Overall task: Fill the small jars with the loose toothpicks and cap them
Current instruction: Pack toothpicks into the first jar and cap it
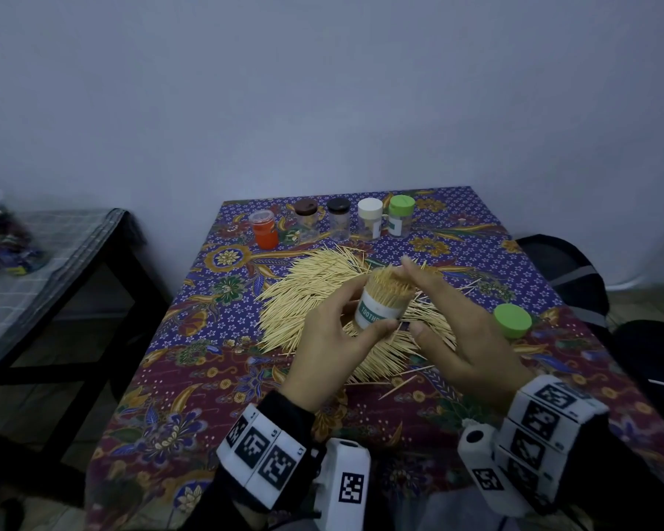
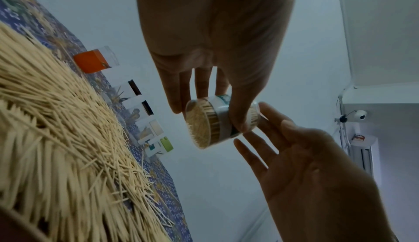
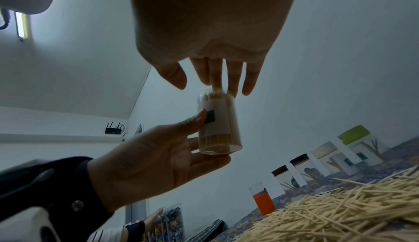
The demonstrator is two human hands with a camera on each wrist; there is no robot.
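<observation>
My left hand [image 1: 336,333] grips a clear jar [image 1: 376,312] with a white label, tilted and packed with toothpicks, its mouth uncapped. The right hand [image 1: 457,320] is flat, and its straight fingers touch the toothpick tips at the mouth. In the left wrist view the jar [image 2: 217,122] sits between thumb and fingers. In the right wrist view the fingertips [image 3: 215,83] rest on the jar [image 3: 218,122]. Under both hands lies a big pile of loose toothpicks [image 1: 311,297]. A loose green cap [image 1: 511,320] lies on the cloth to the right.
Five capped jars stand in a row at the table's far edge: orange [image 1: 263,228], brown-capped [image 1: 306,220], black-capped [image 1: 338,218], white-capped [image 1: 370,218], green-capped [image 1: 400,216]. A patterned cloth [image 1: 208,377] covers the table. A low side table [image 1: 35,262] stands left, dark bags [image 1: 564,270] right.
</observation>
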